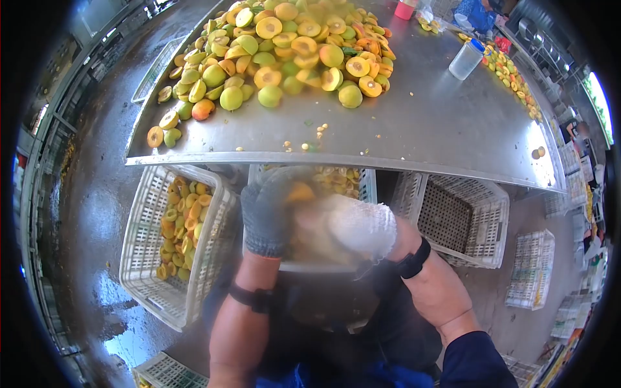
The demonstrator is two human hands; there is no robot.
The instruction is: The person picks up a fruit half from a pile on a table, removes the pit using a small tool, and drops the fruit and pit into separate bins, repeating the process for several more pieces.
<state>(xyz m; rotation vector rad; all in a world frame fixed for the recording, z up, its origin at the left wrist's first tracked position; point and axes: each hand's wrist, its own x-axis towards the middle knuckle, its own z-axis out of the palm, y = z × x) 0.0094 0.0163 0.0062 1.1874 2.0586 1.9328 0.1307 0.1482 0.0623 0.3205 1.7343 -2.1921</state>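
My left hand [268, 210], in a dark grey glove, is at the centre, just below the table edge. It is closed on a peach half [299, 193], whose orange surface shows by its fingertips. My right hand [352, 223], in a white glove, is close beside it; its fingertips are blurred, so what they hold, if anything, cannot be made out. Both hands are over a white basket [317, 266] with fruit pieces inside. Beyond them, a heap of cut green and yellow peaches [284, 40] lies on the metal table [414, 129].
A white basket [139, 252] of fruit halves stands left; another basket [482, 255] stands right. A blue-capped clear jar [466, 60] and a red cup [405, 9] are on the table. A person in blue [477, 14] is at the far side.
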